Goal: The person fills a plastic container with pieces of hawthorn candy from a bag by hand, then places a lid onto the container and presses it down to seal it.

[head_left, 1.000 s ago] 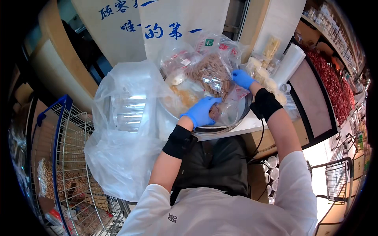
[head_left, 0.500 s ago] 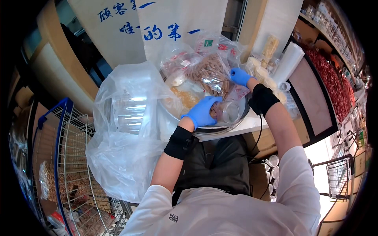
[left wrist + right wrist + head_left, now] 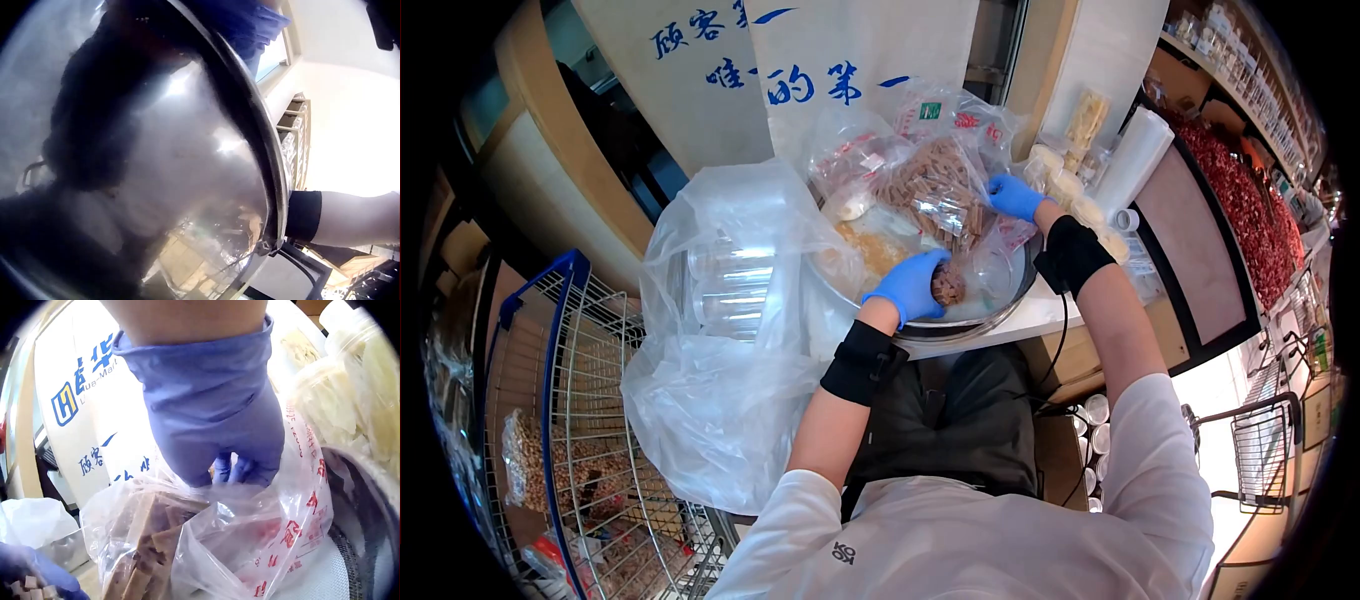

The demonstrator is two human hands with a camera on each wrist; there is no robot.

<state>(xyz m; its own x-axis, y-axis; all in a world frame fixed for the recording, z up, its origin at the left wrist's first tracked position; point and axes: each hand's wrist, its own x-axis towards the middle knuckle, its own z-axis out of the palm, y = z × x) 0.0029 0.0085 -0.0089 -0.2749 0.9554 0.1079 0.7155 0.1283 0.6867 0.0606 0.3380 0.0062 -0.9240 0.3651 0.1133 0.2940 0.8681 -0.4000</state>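
Observation:
My blue-gloved left hand (image 3: 910, 287) curls round a clear container at the near side of a round metal basin (image 3: 940, 330). Small brown pieces (image 3: 947, 284) show beside its fingers, and also in the right wrist view (image 3: 32, 591). My right hand (image 3: 1017, 198), gloved too, grips the edge of a clear bag with red print (image 3: 290, 522); its fingertips are partly hidden in the plastic. Brown sticks (image 3: 945, 180) fill the bag, which lies in the basin. The left wrist view shows mainly shiny basin metal (image 3: 187, 137).
Left of the basin, a large plastic bag (image 3: 710, 400) covers stacked clear containers (image 3: 735, 280). A shopping cart (image 3: 550, 400) stands at the far left. Right of the basin are pale filled containers (image 3: 1090, 212) and a white roll (image 3: 1135, 160). A lettered board (image 3: 840, 40) rises behind.
The clear container in my left hand has turned, so its round rim shows less and the brown pieces show more. My right hand stays at the bag, with only a slight shift.

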